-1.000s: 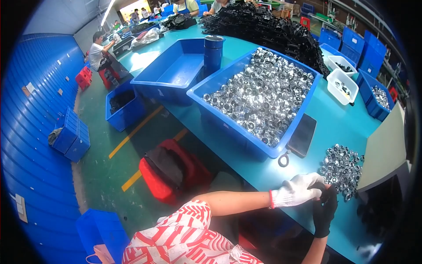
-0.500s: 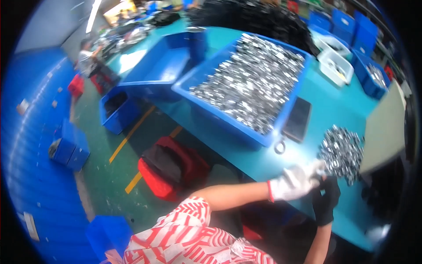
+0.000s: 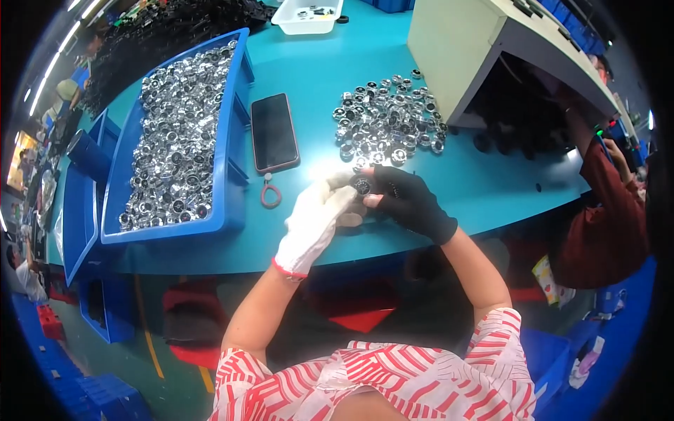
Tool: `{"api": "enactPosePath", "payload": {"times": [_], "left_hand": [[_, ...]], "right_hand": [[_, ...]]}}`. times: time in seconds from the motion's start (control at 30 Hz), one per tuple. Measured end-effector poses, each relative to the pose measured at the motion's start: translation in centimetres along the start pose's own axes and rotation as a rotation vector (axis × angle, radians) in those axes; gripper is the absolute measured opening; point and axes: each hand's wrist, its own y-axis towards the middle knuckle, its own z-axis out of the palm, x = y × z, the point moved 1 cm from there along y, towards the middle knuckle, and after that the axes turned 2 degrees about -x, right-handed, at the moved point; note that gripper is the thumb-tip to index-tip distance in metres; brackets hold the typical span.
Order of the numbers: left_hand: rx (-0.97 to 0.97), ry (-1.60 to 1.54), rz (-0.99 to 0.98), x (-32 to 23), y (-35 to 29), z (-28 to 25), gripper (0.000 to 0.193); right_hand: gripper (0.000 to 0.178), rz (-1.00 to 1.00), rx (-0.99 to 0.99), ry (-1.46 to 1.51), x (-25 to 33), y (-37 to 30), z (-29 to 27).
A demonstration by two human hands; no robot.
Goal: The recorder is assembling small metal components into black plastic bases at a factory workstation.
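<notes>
The white-gloved left hand (image 3: 310,219) and black-gloved right hand (image 3: 415,206) hold a round part (image 3: 361,186) between them over the teal table (image 3: 316,98). Just beyond lies a pile of shiny parts (image 3: 382,121), beside a cream box (image 3: 455,52). A phone (image 3: 274,133) lies between the pile and a full blue bin (image 3: 228,165).

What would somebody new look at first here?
Probably the big blue plastic tub, full of shiny silver round parts, on the left of the teal table. Then the loose silver heap beyond the white-gloved left hand and black-gloved right hand, which hold one small dark round piece.
</notes>
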Motion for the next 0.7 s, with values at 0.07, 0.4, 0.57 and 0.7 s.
{"api": "enactPosePath", "payload": {"times": [0.07,0.4,0.57,0.7], "left_hand": [[0.013,0.007,0.008,-0.3,-0.2,0.3,0.039],[-0.169,0.337,0.115,-0.4,-0.6,1.9,0.042],[-0.07,0.151,0.111,-1.0,-0.3,1.5,0.044],[0.019,-0.066,0.055,-0.5,-0.1,0.5,0.042]], "right_hand": [[0.045,-0.024,0.042,-0.174,0.6,-0.2,0.2],[0.04,-0.389,-0.122,-0.789,-0.8,-0.8,1.6],[0.038,-0.267,-0.167,-0.373,-0.1,-0.5,1.4],[0.043,-0.038,-0.083,-0.224,1.0,-0.1,0.5]]}}
